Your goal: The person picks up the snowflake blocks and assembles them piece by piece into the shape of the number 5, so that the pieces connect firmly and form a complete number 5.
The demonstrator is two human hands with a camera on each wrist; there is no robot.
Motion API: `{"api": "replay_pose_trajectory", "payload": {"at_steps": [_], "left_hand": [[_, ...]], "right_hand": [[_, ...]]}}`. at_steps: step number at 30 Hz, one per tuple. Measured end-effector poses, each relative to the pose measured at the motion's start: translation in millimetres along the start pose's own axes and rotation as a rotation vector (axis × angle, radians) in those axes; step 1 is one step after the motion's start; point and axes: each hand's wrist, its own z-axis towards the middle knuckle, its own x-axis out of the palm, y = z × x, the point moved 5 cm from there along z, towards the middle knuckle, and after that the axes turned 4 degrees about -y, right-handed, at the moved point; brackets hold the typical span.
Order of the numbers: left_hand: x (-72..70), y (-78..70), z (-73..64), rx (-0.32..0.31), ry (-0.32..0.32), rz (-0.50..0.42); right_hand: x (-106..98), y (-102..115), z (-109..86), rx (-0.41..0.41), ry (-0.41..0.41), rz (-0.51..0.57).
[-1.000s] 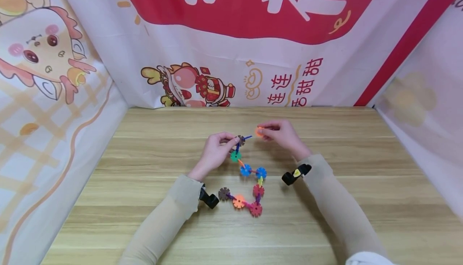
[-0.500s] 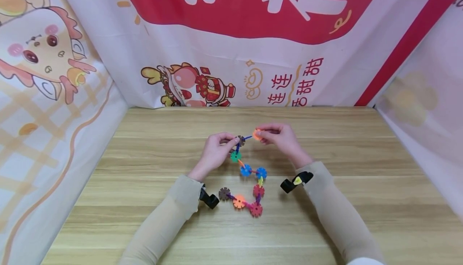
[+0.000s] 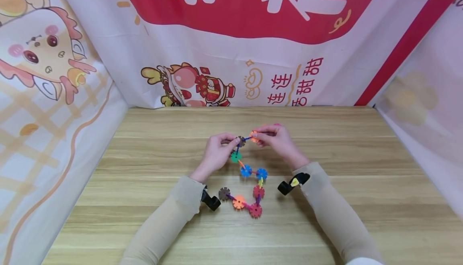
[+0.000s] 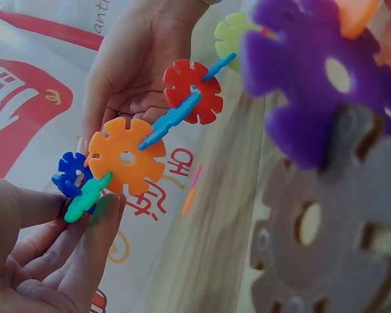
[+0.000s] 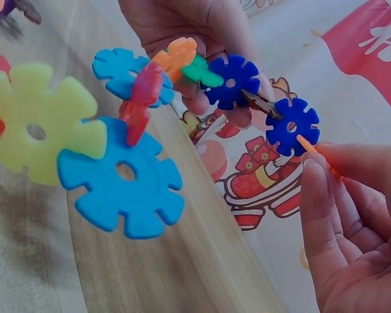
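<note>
A winding chain of coloured snowflake discs, notched and slotted edge to edge, runs over the wooden table [image 3: 173, 225]. My left hand [image 3: 216, 151] pinches a brown snowflake disc [image 5: 262, 104] near the chain's far end. From it sticks out a dark blue snowflake disc [image 5: 293, 127]. Between thumb and fingers, my right hand [image 3: 281, 141] pinches an orange snowflake disc [image 5: 309, 149], its edge at the blue disc's rim. A green disc [image 3: 236, 157] hangs just below the left hand. Fingers partly cover the brown and orange discs.
The chain's near end has a brown disc [image 3: 224, 194], an orange disc [image 3: 238, 202] and a red disc [image 3: 255, 210]. Behind the right hand, a pink piece [image 3: 277, 124] shows partly. A printed cloth [image 3: 231, 48] stands along the table's back edge.
My right hand has moved left, bringing the orange disc from apart to the blue disc's rim. The left hand has stayed nearly still. A pink piece now shows behind the right hand.
</note>
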Motion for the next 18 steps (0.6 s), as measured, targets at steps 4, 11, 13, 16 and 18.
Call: {"api": "replay_pose_trajectory", "payload": {"at_steps": [4, 11, 13, 16, 18], "left_hand": [[0.6, -0.2, -0.6, 0.006, -0.004, 0.007], [1.0, 1.5, 0.2, -0.015, 0.009, -0.003], [0.8, 1.7, 0.4, -0.017, 0.012, -0.009], [0.3, 2.5, 0.3, -0.025, 0.018, -0.013], [-0.1, 3.2, 0.2, -0.03, 0.019, -0.012]], "right_hand": [[-1, -3, 0.5, 0.013, 0.006, 0.009], [-12, -4, 8.6, 0.052, 0.049, -0.015], [-21, -6, 14.4, 0.065, 0.04, -0.019], [-37, -10, 24.5, 0.068, 0.001, -0.041], [-46, -14, 30.5, 0.068, -0.023, -0.07]]}}
